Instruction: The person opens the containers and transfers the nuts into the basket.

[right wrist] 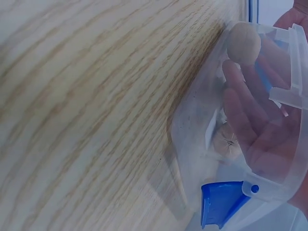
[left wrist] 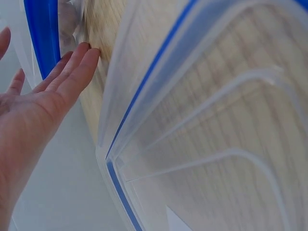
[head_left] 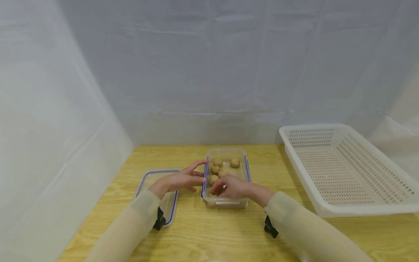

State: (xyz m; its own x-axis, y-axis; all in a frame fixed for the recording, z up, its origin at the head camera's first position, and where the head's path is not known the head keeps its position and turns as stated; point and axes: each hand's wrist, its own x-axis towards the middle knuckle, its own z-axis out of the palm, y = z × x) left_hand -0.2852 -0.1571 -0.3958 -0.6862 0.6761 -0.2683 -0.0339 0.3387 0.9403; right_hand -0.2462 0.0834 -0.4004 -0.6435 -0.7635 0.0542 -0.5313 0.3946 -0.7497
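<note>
A clear plastic box [head_left: 242,204] with blue side clips holds several round, brown walnuts [head_left: 234,163], most of them along its left side. My right hand [head_left: 230,186] reaches down inside it near the front left. Through the clear wall in the right wrist view, its fingers extend towards a walnut [right wrist: 243,44] in the corner; the fingertips seem to touch it, with no clear grip on it. My left hand [head_left: 184,179] is beside the box's left wall, fingers spread and extended, fingertips at or near the blue clip [left wrist: 42,36]; it holds nothing.
A clear lid [head_left: 171,207] with a blue seal lies on the wooden table [head_left: 209,240], partly under my left wrist. To the right stands a large white perforated basket [head_left: 330,174]. Pale sheeting [head_left: 209,72] hangs behind the table and at the left.
</note>
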